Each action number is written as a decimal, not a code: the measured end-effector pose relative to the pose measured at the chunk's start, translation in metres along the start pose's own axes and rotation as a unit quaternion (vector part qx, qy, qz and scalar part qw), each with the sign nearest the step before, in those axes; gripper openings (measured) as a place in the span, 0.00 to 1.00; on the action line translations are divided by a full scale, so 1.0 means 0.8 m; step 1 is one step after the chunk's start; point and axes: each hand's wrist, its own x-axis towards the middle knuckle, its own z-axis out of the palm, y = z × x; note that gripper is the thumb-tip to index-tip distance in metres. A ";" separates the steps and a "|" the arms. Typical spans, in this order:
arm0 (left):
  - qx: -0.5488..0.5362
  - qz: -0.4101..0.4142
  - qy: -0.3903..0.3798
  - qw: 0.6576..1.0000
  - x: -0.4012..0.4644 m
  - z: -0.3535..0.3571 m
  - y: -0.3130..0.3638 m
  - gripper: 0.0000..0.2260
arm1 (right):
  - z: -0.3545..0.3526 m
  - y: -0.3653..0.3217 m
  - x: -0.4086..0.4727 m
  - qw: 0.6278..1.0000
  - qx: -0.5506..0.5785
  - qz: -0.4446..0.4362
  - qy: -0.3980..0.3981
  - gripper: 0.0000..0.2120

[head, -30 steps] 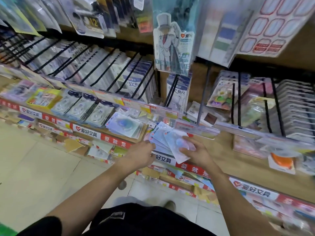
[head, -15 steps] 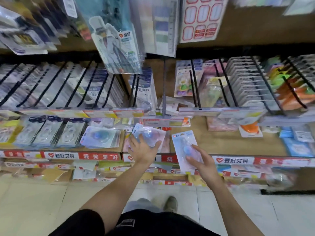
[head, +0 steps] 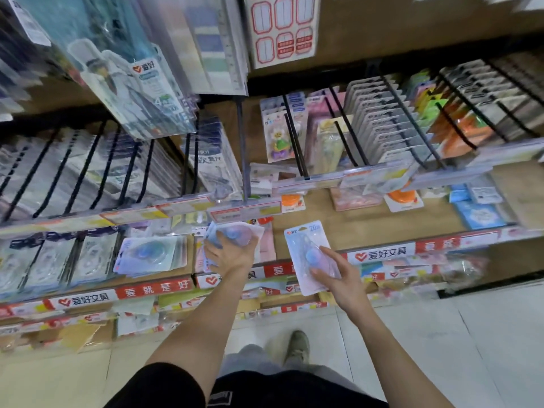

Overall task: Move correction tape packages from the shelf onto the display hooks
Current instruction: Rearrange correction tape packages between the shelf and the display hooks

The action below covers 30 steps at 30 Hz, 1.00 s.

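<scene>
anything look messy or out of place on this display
Yes: a loose stack of blue correction tape packages lies flat and fanned askew on the wooden shelf instead of hanging on hooks like its neighbours.

At frame centre the left hand (head: 228, 254) holds a stack (head: 235, 235) over the shelf (head: 323, 231). Right of it, the right hand (head: 338, 278) holds one package (head: 303, 245). Hooks (head: 347, 128) fill the upper right, above the shelf.

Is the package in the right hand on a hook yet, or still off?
Off. The right hand grips the single package in front of the shelf edge, clear of any hook.
</scene>
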 end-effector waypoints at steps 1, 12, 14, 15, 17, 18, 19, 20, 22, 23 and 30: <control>-0.004 0.004 -0.003 1.000 0.000 -0.001 -0.002 0.47 | 0.001 0.002 0.000 1.000 0.003 0.005 -0.002 0.24; -0.063 0.039 -0.013 0.997 -0.001 0.004 -0.021 0.39 | 0.018 0.002 -0.006 0.999 0.020 0.023 -0.020 0.23; -0.060 0.048 -0.007 0.997 0.001 0.002 -0.024 0.39 | 0.023 0.002 -0.007 0.999 0.025 0.025 -0.021 0.23; -0.055 0.053 -0.007 0.997 0.002 0.000 -0.026 0.39 | 0.026 0.003 -0.008 0.999 0.034 0.029 -0.019 0.23; -0.051 0.059 -0.006 0.997 0.004 -0.004 -0.029 0.38 | 0.030 0.004 -0.011 0.998 0.049 0.035 -0.018 0.23; -0.054 0.059 -0.007 0.997 0.004 -0.006 -0.029 0.38 | 0.032 0.004 -0.012 0.998 0.051 0.036 -0.019 0.23; -0.059 0.056 -0.011 0.997 0.003 -0.008 -0.029 0.37 | 0.034 0.003 -0.012 0.998 0.052 0.037 -0.021 0.23; -0.069 0.052 -0.013 0.996 0.002 -0.010 -0.028 0.36 | 0.036 0.003 -0.013 0.998 0.050 0.038 -0.023 0.23; -0.104 0.048 -0.016 0.993 -0.001 -0.014 -0.030 0.34 | 0.041 0.002 -0.014 0.998 0.047 0.039 -0.023 0.23; -0.121 0.052 -0.015 0.991 -0.001 -0.015 -0.034 0.33 | 0.045 0.002 -0.015 0.998 0.050 0.040 -0.022 0.23; -0.125 0.043 -0.039 0.991 -0.005 -0.029 -0.048 0.32 | 0.071 0.005 -0.017 0.994 0.086 0.059 -0.033 0.21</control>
